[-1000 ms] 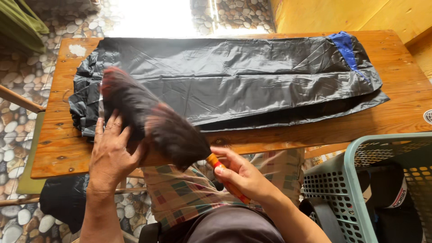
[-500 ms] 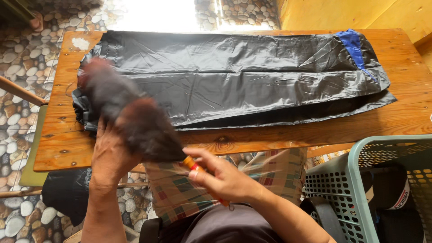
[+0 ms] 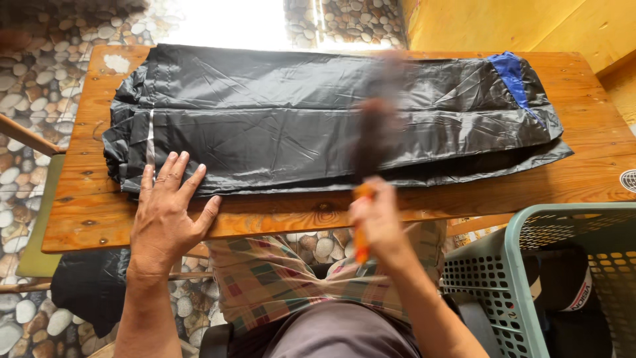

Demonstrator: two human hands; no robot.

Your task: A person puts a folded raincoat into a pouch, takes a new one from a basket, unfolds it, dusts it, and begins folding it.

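Note:
A folded black garment (image 3: 278,126) with a blue patch at its right end lies spread along a wooden table (image 3: 596,166). My left hand (image 3: 169,212) rests flat with its fingers spread on the garment's near left edge and the table's front edge. My right hand (image 3: 377,222) grips the orange handle of a dark-bristled brush (image 3: 374,136). The brush is blurred with motion and stands upright over the middle of the garment.
A pale green plastic laundry basket (image 3: 503,278) with dark clothes inside stands at the lower right. A dark cloth (image 3: 86,285) hangs below the table at the left. The floor is pebble-patterned. A yellow wall is at the upper right.
The brush has swung from the garment's left end to its middle. My left hand let go of the bristles and dropped flat onto the garment's near edge.

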